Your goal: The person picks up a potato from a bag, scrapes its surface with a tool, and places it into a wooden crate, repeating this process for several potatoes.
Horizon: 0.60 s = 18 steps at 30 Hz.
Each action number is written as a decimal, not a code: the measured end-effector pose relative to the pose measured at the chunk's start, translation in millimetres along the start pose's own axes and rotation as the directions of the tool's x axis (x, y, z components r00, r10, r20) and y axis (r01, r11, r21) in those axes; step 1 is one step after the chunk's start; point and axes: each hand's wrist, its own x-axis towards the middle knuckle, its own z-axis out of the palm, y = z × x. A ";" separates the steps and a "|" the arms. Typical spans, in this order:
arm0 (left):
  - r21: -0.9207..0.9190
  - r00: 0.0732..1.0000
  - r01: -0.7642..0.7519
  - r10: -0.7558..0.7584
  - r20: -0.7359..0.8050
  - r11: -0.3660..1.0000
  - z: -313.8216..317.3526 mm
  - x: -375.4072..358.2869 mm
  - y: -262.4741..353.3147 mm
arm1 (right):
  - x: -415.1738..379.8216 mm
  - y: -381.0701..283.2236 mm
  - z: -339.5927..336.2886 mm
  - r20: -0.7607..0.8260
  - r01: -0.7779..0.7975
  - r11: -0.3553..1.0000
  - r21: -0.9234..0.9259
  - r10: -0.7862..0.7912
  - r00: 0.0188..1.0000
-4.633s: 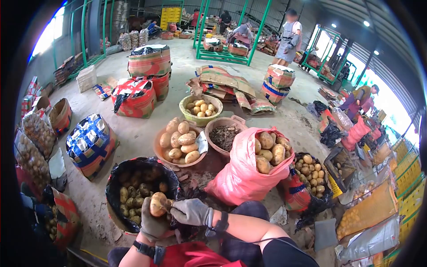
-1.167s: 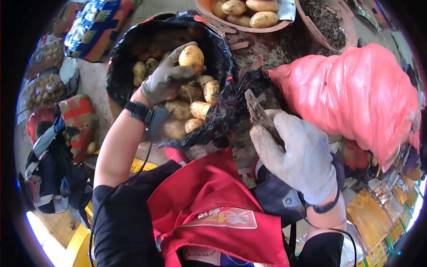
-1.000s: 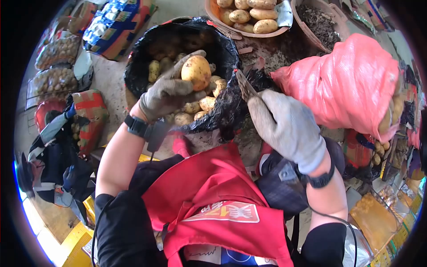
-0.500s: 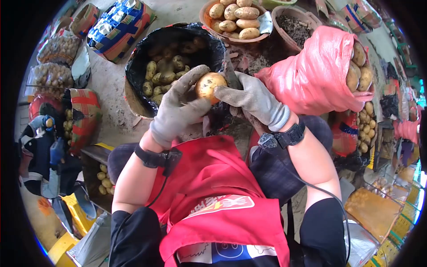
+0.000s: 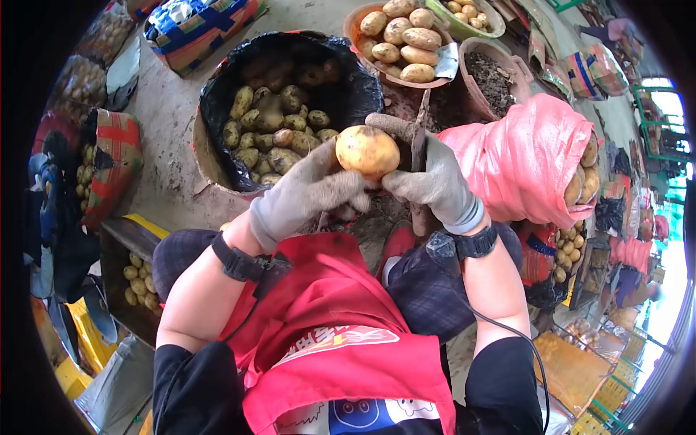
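A pale yellow potato (image 5: 367,153) with a few brown specks is in the gloved fingers of my left hand (image 5: 308,190), closed around its left and lower side. My right hand (image 5: 437,180), also in a grey glove, is closed on a long, dark, knife-like tool (image 5: 419,141) standing nearly upright. The thumb of that hand touches the potato's lower right. Just beyond my left hand is a round basket lined with a black plastic bag (image 5: 348,80), holding many dirt-stained potatoes (image 5: 270,138).
An orange basin (image 5: 355,25) of cleaner potatoes stands ahead, beside a pink bucket (image 5: 520,80) of dark scraps. To the right lies a pink sack (image 5: 522,156) of potatoes. A green bowl (image 5: 493,27) is farther off. A crate (image 5: 127,243) with potatoes sits at my left knee.
The potato has moved slightly right and now shows a broader face towards me. My view has shifted, so the basin and green bowl appear more fully. Both hands keep their hold.
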 end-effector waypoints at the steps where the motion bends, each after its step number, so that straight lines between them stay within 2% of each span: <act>1: -0.069 0.995 0.094 -0.096 -0.030 0.993 -2.3 -2.4 0.1 | 0.6 -1.8 1.1 0.005 -0.006 1.000 0.002 0.006 1.000; 2: -0.099 0.997 -0.010 0.002 -0.079 0.995 1.7 -1.0 -0.1 | -0.3 -7.2 1.5 -0.019 -0.056 0.995 -0.078 0.054 0.998; 3: -0.103 0.997 -0.008 0.000 -0.083 0.995 3.3 1.9 -4.9 | -1.8 -9.7 1.8 -0.048 -0.106 0.982 -0.156 0.099 0.994; 5: 0.066 0.918 -0.335 0.341 -0.200 0.940 2.9 8.2 -13.1 | -0.6 -5.6 0.4 -0.073 -0.057 0.977 -0.205 0.043 0.996; 7: 0.038 0.920 -0.323 0.323 -0.220 0.946 0.4 7.3 -12.2 | -2.6 -13.7 -1.1 -0.037 -0.301 0.953 -0.040 0.300 0.953; 10: 0.057 0.914 -0.337 0.341 -0.222 0.940 1.5 8.5 -15.4 | -5.8 -9.4 6.7 -0.111 -0.246 0.965 -0.091 0.235 0.966; 12: 0.122 0.926 -0.295 0.316 -0.208 0.947 5.3 8.6 -15.6 | -6.3 -0.2 8.5 -0.152 -0.216 0.968 -0.129 0.197 0.969; 14: 0.086 0.939 -0.262 0.275 -0.205 0.961 9.1 8.2 -12.9 | -6.1 9.5 8.1 -0.189 -0.060 0.951 -0.304 0.001 0.982; 15: 0.048 0.950 -0.230 0.235 -0.204 0.972 10.3 7.9 -12.2 | -7.3 9.1 6.7 -0.191 -0.059 0.951 -0.303 0.000 0.982; 16: 0.050 0.951 -0.229 0.234 -0.204 0.972 10.5 8.2 -13.2 | -8.4 8.5 5.1 -0.207 -0.112 0.967 -0.227 0.065 0.976; 17: 0.070 0.945 -0.250 0.259 -0.200 0.966 10.2 8.5 -15.2 | -9.2 8.3 4.3 -0.218 -0.164 0.975 -0.148 0.130 0.967; 18: 0.089 0.939 -0.270 0.282 -0.197 0.959 10.1 8.9 -16.4 | -8.8 8.6 4.0 -0.219 -0.164 0.976 -0.145 0.130 0.967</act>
